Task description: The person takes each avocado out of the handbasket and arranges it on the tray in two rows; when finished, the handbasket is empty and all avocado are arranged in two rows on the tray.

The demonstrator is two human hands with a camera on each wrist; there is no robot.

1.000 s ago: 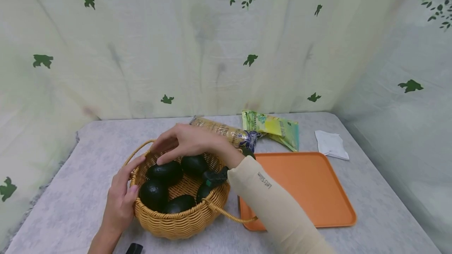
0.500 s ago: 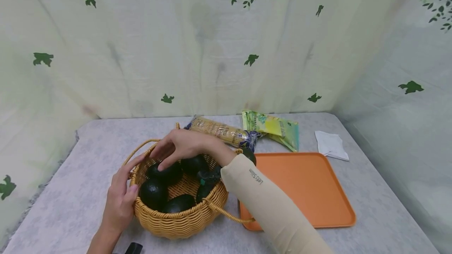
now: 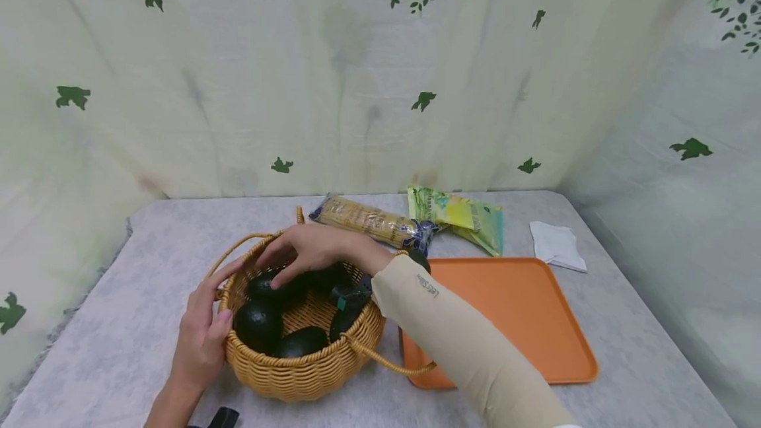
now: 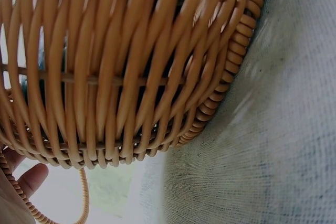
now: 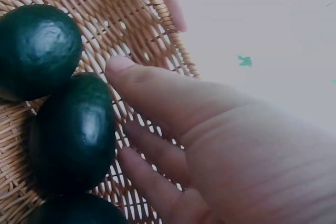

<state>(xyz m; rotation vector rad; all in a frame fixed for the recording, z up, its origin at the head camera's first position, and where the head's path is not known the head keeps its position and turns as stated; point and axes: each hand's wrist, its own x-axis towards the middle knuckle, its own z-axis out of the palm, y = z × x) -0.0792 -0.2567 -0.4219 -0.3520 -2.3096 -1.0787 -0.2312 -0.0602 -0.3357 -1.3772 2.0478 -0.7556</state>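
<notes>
A wicker basket (image 3: 297, 378) holds several dark green avocados (image 3: 258, 325). My left hand (image 3: 202, 342) grips the basket's left rim, with the thumb at the edge. My right hand (image 3: 318, 246) reaches over the far rim into the basket, fingers bent loosely and thumb beside the far-left avocado (image 3: 261, 285). In the right wrist view, the thumb and fingers of my right hand (image 5: 210, 135) lie along the basket wall beside an avocado (image 5: 73, 135), not wrapped around it. The left wrist view mostly shows the basket's woven side (image 4: 115, 77).
An orange tray (image 3: 499, 322) lies right of the basket, partly under my right sleeve. Behind are a noodle pack (image 3: 371, 220) and a green-yellow packet (image 3: 458, 216). A white packet (image 3: 557, 246) sits far right. Another dark avocado (image 3: 419, 259) shows near the tray's corner.
My right hand has shifted slightly, its forearm drawing a little left and its thumb moving a little right over the avocado. The left hand and basket stay nearly still.
</notes>
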